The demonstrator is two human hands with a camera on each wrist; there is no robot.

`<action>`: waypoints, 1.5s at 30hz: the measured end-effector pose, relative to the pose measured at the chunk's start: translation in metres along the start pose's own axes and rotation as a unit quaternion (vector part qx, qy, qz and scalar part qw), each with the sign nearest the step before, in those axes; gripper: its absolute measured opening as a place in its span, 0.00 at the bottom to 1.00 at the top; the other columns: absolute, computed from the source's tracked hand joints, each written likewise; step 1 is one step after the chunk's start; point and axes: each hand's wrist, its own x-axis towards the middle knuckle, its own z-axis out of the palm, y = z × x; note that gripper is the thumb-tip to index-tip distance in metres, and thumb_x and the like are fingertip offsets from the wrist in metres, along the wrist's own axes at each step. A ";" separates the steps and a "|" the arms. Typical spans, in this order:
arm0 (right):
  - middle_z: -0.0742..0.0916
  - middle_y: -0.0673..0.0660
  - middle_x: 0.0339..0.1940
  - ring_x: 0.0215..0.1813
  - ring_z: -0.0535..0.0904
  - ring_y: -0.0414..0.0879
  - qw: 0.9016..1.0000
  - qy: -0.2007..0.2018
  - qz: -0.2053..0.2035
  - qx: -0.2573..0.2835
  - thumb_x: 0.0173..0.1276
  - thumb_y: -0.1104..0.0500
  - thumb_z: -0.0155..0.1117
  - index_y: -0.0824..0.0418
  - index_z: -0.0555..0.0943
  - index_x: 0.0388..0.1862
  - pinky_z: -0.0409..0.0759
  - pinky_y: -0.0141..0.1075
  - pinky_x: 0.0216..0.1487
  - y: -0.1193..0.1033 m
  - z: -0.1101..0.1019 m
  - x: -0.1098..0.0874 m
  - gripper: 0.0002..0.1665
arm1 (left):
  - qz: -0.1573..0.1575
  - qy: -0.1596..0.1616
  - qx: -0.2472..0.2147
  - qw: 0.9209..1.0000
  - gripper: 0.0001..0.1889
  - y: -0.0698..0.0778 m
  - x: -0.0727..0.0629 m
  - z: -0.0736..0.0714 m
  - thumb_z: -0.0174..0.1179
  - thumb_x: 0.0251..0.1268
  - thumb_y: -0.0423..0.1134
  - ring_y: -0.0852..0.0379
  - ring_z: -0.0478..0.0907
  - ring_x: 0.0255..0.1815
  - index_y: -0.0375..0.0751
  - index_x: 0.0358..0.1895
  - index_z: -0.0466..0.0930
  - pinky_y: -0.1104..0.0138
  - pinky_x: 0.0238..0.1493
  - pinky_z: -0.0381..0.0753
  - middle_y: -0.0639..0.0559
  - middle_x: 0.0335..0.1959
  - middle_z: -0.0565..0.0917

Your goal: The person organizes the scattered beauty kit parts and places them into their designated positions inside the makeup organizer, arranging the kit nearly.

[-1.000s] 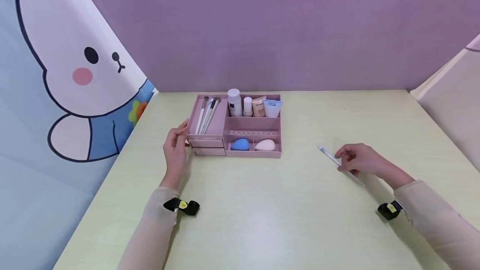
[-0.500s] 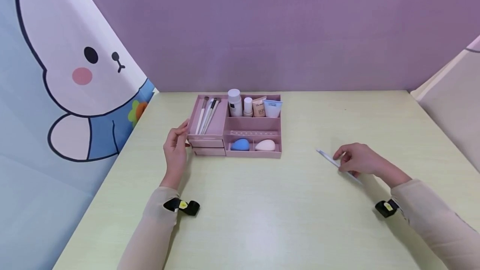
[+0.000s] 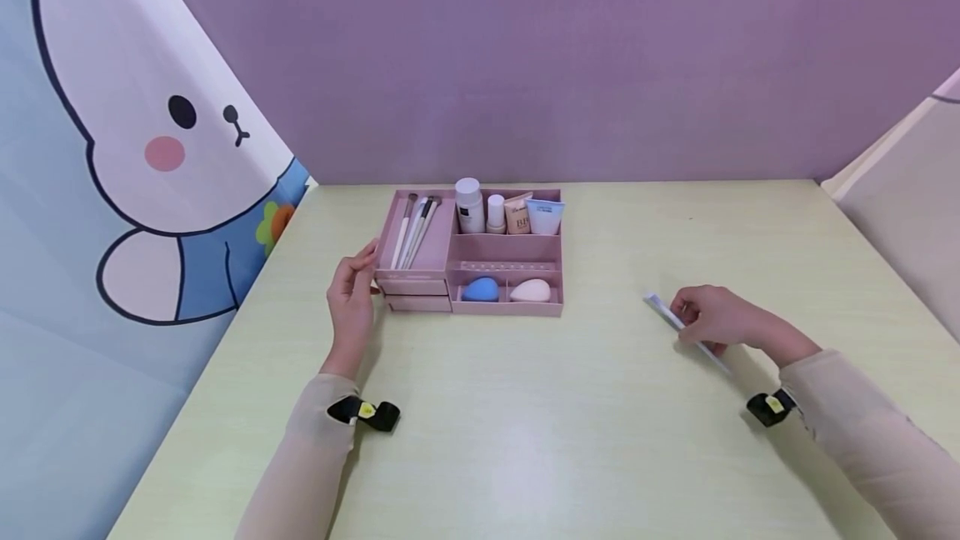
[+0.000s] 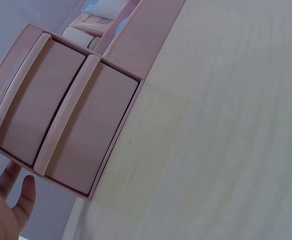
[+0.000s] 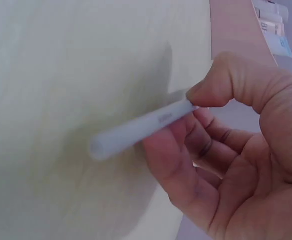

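Observation:
My right hand [image 3: 716, 317] pinches a slim white pencil-like stick [image 5: 141, 127] between thumb and fingers, to the right of the organizer. Small grey print shows on the stick, which slants above the table in the head view. My left hand [image 3: 352, 298] rests at the left side of the pink makeup organizer [image 3: 506, 250], its fingers [image 4: 8, 180] extended along that side. Several makeup brushes [image 3: 415, 232] lie on the organizer's top left. Below them, two drawers [image 4: 81, 117] are closed.
In the organizer's back row stand a white bottle [image 3: 470, 208], a small white-capped bottle [image 3: 496, 213], a beige tube [image 3: 518, 215] and a pale blue tube [image 3: 545, 217]. Blue [image 3: 481, 289] and pink [image 3: 531, 290] sponges sit in front. A purple backdrop [image 3: 562, 65] rises behind the table [image 3: 540, 432].
The stick's upper end swings slightly left and down, then back right. My right wrist shifts a little left and up. My left hand and the organizer stay in place.

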 end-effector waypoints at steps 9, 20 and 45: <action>0.78 0.54 0.31 0.27 0.77 0.48 0.996 -0.014 -0.017 0.088 0.60 0.68 0.64 0.69 0.71 0.47 0.82 0.43 0.25 0.004 -0.001 0.002 0.18 | -0.007 0.001 -0.002 1.000 0.11 0.000 0.000 0.000 0.44 0.77 0.27 0.58 0.76 0.58 0.21 0.49 0.73 0.68 0.38 0.74 0.40 0.64 0.77; 0.83 0.56 0.34 0.29 0.82 0.46 0.970 -0.004 -0.042 0.238 0.65 0.70 0.61 0.76 0.66 0.56 0.85 0.43 0.30 0.001 0.007 0.011 0.23 | -0.006 0.001 0.001 1.000 0.11 0.000 0.000 0.000 0.44 0.77 0.27 0.57 0.76 0.58 0.21 0.49 0.73 0.68 0.38 0.75 0.40 0.65 0.77; 0.87 0.54 0.37 0.37 0.86 0.48 0.901 -0.036 -0.113 0.417 0.70 0.72 0.58 0.56 0.78 0.53 0.86 0.41 0.37 -0.041 0.039 0.025 0.18 | 0.004 0.001 -0.001 1.000 0.11 -0.002 0.001 0.000 0.45 0.76 0.27 0.59 0.77 0.58 0.22 0.50 0.74 0.65 0.38 0.75 0.40 0.64 0.77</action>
